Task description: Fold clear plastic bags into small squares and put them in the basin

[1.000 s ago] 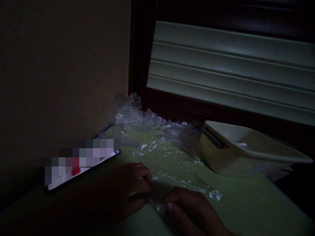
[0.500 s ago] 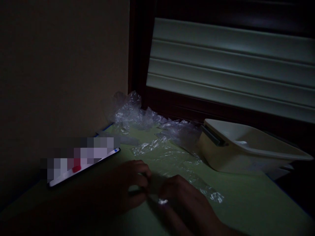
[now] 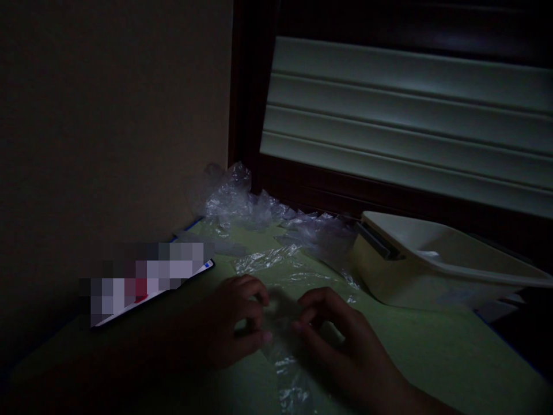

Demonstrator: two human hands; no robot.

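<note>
A clear plastic bag (image 3: 291, 374) stretches between my hands and down toward the bottom edge, its folds glinting. My left hand (image 3: 242, 323) is curled on its left side, the thumb against the film near the top corner. Facing it, my right hand (image 3: 341, 337) is bent with thumb and fingertips pinched close together at the bag's upper right. Dim light blurs the exact grip. Just beyond the fingers, another flat piece of clear plastic (image 3: 268, 258) lies on the green tabletop (image 3: 415, 357).
Crumpled clear plastic bags (image 3: 233, 196) are heaped at the back, by the wall corner. A cream plastic bin (image 3: 389, 276) with a dark handle stands at right, something pale inside. A lit phone or tablet (image 3: 151, 297), partly pixelated, rests at left. Behind is a slatted panel (image 3: 389, 115).
My right hand has shifted up and right, turning its fingers toward the left hand. The plastic between the hands now shows spread out below them. The left hand has barely moved.
</note>
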